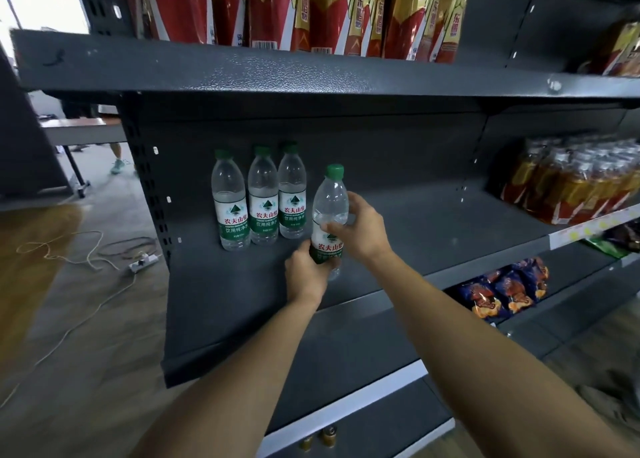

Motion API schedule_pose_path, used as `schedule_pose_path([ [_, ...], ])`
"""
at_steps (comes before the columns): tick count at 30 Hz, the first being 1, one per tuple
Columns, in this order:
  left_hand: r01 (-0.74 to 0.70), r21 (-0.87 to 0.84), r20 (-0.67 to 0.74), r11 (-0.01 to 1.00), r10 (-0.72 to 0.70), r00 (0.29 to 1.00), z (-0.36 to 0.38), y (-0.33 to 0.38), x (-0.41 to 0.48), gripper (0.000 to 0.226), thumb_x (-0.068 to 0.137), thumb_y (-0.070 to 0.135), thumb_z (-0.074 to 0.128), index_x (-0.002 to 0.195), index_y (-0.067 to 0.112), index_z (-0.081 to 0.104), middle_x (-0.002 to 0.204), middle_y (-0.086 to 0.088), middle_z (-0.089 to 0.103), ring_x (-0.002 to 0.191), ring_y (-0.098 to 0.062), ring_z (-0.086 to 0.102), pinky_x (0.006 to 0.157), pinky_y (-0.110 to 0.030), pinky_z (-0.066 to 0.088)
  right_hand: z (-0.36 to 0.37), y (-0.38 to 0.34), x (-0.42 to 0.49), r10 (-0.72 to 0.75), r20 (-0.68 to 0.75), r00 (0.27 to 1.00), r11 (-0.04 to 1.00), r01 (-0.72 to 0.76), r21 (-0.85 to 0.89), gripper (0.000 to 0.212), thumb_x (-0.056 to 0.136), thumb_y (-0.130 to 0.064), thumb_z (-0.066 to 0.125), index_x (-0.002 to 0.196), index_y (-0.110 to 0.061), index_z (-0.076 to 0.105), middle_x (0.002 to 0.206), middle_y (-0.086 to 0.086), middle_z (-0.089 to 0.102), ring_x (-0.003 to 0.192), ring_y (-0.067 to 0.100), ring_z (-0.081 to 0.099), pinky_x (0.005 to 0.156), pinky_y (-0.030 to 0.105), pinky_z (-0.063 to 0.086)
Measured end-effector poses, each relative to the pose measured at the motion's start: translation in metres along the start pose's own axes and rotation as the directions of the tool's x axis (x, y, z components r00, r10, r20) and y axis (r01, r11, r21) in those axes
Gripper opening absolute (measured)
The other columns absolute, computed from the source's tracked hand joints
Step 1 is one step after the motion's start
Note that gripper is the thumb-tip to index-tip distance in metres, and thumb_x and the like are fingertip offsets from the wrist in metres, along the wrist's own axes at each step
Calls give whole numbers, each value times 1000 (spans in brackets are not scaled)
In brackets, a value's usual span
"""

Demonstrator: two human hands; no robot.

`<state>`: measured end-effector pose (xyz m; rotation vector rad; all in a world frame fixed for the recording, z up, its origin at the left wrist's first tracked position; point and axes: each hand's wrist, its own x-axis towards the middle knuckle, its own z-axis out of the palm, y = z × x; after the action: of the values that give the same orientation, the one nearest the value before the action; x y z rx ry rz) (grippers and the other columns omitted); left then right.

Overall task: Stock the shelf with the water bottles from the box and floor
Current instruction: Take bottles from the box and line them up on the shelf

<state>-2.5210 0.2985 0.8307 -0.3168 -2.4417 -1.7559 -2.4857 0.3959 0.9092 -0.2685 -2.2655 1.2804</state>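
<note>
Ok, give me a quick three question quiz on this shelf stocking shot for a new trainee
1. How many water bottles stand unheld at the back of the shelf?
2. True or false: only one hand touches the held bottle.
3. The held bottle's cap is: A red, B green, C white.

Key:
1. Three: left bottle, middle bottle, right bottle.
2. False: the left hand has a grip low down, the right hand higher up.
3. B.
</note>
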Motion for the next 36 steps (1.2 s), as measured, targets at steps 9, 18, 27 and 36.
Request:
schedule_pose_path([
  [9, 56, 41, -234, 998, -45, 971, 30, 11, -19, 34, 69, 16, 84, 101, 11, 73, 91, -5, 75, 82, -18, 68, 75, -35, 56, -18, 25, 22, -123, 103, 987, 991, 117, 62, 51, 77, -10, 79, 123, -18, 58, 103, -5, 68, 89, 9, 62, 65, 1, 45],
  [18, 114, 23, -239, 993, -105, 965, 54, 10, 18, 30, 66, 14, 85, 95, 13, 77, 86, -4, 75, 80, -19, 69, 73, -34, 56, -16, 44, 59, -129, 105, 986, 989, 120, 87, 48, 77, -9, 79, 119, -20, 58, 102, -2, 69, 93, 12, 65, 80, 22, 52],
  [27, 177, -21, -306, 984, -175, 936, 65, -6, 65, 24, 69, 19, 86, 85, 6, 74, 75, -3, 70, 69, -19, 63, 64, -24, 43, 9, 59, 107, -97, 93, 991, 995, 94, 45, 42, 78, -14, 80, 114, -17, 59, 107, 0, 68, 97, 14, 65, 84, 27, 54],
  [36, 170, 34, -337, 985, -149, 930, 66, -7, 85, 24, 71, 22, 85, 86, 5, 76, 80, -6, 73, 70, -19, 62, 66, -25, 44, 24, 68, 135, -125, 116, 985, 991, 129, -31, 43, 77, -20, 81, 116, -15, 62, 106, 2, 70, 100, 19, 65, 88, 34, 54],
])
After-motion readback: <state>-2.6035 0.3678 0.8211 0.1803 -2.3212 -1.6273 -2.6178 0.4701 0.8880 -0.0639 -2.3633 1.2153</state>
